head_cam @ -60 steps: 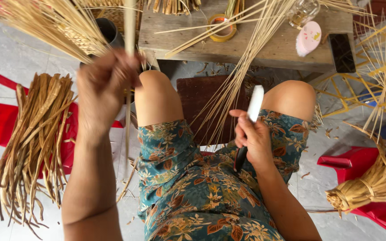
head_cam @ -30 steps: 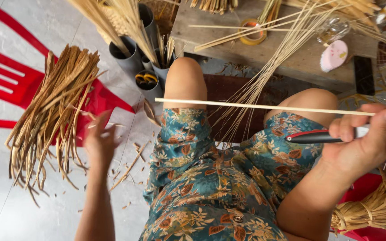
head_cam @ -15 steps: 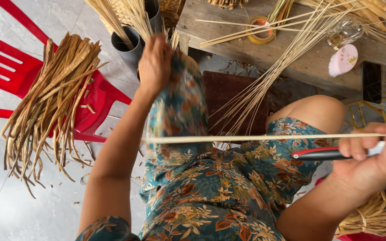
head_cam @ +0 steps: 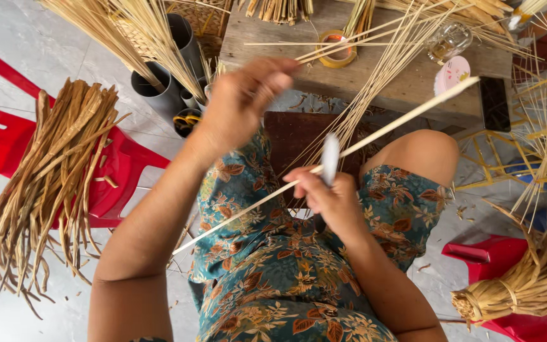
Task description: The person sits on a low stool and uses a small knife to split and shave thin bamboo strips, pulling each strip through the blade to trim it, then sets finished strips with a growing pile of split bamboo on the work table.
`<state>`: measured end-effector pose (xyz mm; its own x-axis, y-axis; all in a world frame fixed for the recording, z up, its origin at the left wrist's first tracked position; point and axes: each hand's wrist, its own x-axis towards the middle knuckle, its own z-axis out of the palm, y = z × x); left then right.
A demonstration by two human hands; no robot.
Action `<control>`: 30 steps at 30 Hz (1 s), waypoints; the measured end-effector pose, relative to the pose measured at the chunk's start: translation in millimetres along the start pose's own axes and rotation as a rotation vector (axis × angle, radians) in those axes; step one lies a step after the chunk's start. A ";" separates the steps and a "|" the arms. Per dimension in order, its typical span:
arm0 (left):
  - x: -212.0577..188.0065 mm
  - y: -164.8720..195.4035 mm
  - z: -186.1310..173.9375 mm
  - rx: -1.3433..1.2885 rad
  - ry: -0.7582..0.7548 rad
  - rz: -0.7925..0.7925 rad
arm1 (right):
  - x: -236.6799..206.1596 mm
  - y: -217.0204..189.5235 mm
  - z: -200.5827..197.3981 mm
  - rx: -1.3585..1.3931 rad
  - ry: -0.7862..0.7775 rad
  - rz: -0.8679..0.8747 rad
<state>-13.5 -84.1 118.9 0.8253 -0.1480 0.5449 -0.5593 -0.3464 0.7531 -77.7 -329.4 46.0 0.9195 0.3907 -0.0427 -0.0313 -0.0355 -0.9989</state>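
Bamboo is everywhere in this seated work: the right hand (head_cam: pixel 330 196) closes its grip around a white-handled knife (head_cam: pixel 330 159) and also pins a long pale stick (head_cam: pixel 375 133), which runs slantwise from above the left thigh up to the table's right part. The left hand (head_cam: pixel 242 104) is raised near the table's front edge, fingers curled in a narrow grip, possibly pinching a thin sliver; I cannot tell for sure. Slipping looks like the main risk: the knife sits close over the bare knee, and a slip along the stick could cut skin or snap the stick. Grey tubes (head_cam: pixel 159 88) by the table's left corner hold upright bamboo strips, and a small one holds scissors. Loose sticks, a tape roll (head_cam: pixel 339 49) and a glass jar (head_cam: pixel 447 41) lie on the wooden table (head_cam: pixel 375 79). Darker strips (head_cam: pixel 52 177) rest across a red chair (head_cam: pixel 121 171).
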 end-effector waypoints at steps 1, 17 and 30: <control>-4.3 22.0 6.0 -0.126 -0.064 0.007 | 2.8 3.4 11.2 -0.044 -0.054 0.023; -57.9 85.3 23.7 -0.656 -0.097 -0.248 | -32.2 -25.0 -10.2 -0.236 -0.310 -0.063; -73.4 74.1 8.0 -0.450 -0.159 0.064 | -65.9 -112.1 -5.3 0.313 -0.267 -0.016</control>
<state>-114.9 -106.3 131.7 0.7702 -0.3078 0.5586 -0.5584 0.0979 0.8238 -132.7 -356.1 161.0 0.7880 0.6155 0.0105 -0.1735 0.2384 -0.9555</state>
